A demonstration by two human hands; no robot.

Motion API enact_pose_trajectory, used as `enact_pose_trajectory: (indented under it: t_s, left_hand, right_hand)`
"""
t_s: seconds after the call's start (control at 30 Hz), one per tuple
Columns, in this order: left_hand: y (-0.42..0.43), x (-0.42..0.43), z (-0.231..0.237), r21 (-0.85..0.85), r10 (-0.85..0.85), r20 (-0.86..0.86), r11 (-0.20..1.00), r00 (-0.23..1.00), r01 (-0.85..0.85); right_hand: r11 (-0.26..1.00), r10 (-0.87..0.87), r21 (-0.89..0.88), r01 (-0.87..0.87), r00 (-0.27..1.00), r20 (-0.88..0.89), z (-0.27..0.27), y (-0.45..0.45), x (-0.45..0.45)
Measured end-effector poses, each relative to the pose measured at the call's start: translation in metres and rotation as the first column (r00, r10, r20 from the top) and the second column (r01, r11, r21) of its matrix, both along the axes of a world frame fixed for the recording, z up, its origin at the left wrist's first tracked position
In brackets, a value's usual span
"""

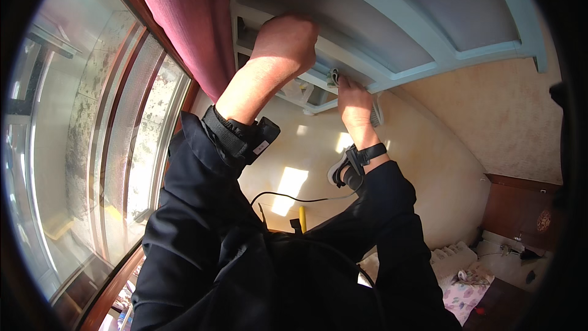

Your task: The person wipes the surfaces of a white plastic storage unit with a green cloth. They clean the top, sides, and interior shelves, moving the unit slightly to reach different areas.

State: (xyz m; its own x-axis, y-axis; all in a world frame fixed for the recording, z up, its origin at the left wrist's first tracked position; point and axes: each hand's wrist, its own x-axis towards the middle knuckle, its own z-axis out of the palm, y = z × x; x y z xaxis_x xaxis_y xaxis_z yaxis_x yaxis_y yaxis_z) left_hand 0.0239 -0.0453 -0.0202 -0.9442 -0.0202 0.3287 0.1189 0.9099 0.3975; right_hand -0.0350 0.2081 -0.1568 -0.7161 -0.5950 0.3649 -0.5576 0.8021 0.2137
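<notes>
A pale blue shelving unit (404, 14) with grey panels fills the top of the view. Over its left part, my left hand (287, 41) is bent at the wrist and curled like a fist. Its fingertips are hidden, so I cannot tell if it grips the frame. Lower and to the right, my right hand (356, 101) pinches a small folded cloth (331, 78) against or close to a lower rail. Between the hands, a translucent plastic bag (297, 89) shows in the unit's lowest level.
A pink curtain (188, 18) hangs left of the unit, beside a wood-framed window (142, 142). My shoe (338, 171) stands on the pale floor (427, 184). A black cable (298, 199) crosses below my arms near a yellow bar (302, 219). Floral fabric (466, 289) lies at lower right.
</notes>
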Motion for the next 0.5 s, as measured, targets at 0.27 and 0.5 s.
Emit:
enact_pose_trajectory:
  t_s: [0.27, 0.5]
  left_hand:
    - [-0.005, 0.001, -0.004, 0.045, 0.004, -0.01, 0.999, 1.0, -0.004]
    - [-0.005, -0.004, -0.003, 0.05, 0.04, 0.009, 0.998, 0.999, -0.04]
  right_hand:
    - [0.996, 0.025, -0.089, -0.015, 0.993, 0.114, -0.007, -0.035, -0.003]
    - [0.876, 0.407, -0.296, -0.381, 0.913, 0.031, -0.017, -0.074, -0.006]
